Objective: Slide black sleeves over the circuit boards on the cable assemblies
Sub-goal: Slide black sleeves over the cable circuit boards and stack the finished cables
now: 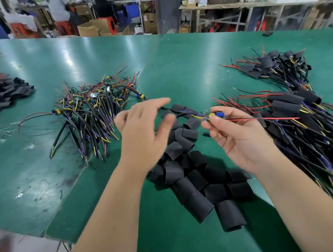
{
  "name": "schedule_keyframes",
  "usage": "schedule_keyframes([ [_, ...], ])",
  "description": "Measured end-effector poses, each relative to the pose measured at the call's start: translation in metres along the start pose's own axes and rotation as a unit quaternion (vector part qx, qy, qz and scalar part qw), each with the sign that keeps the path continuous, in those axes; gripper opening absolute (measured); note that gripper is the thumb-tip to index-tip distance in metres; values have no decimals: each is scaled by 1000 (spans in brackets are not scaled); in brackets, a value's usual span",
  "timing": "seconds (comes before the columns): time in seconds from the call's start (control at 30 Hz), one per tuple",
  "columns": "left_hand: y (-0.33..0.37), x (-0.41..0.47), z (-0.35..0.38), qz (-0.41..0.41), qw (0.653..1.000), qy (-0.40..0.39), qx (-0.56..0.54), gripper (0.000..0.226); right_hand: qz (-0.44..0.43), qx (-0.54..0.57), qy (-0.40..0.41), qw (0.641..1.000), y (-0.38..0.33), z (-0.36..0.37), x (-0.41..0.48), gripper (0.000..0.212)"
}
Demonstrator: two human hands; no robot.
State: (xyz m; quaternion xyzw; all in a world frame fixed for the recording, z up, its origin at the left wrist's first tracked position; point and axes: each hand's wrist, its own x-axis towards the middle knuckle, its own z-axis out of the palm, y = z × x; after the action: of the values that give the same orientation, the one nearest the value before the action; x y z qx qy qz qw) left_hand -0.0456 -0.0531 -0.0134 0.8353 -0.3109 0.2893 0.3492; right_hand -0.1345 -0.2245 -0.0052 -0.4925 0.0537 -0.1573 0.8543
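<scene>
We're about midway, by our reckoning: our right hand [238,139] has its grip pinched on one bare cable [219,114] above the loose sleeves [197,181] on the bench [33,169], left hand [142,134] spread open and empty, sleeved heap [289,101] done right, bare pile [91,112] left to do.

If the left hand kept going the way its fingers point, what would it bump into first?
Probably the loose black sleeves just beyond the left hand, beside the cable assembly that the right hand pinches; its height above the table is unclear.
</scene>
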Motion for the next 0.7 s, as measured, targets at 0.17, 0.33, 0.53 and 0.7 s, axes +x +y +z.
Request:
schedule_keyframes([
  [0.17, 22, -3, 16, 143, 988, 4, -62, 23, 37, 26, -6, 999, 9, 3, 1, 23],
  [0.33, 19, -7, 21, 103, 988, -13, -116, 12, 52, -21, -1, 998, 12, 1, 3, 23],
  [0.53, 13, -4, 24, -23, 979, 1, -204, 6, 41, -49, -77, 995, 8, -9, 4, 48],
  [0.7, 14, -4, 21, -14, 981, 20, -193, 6, -90, -427, 73, 897, 11, -23, 13, 50],
])
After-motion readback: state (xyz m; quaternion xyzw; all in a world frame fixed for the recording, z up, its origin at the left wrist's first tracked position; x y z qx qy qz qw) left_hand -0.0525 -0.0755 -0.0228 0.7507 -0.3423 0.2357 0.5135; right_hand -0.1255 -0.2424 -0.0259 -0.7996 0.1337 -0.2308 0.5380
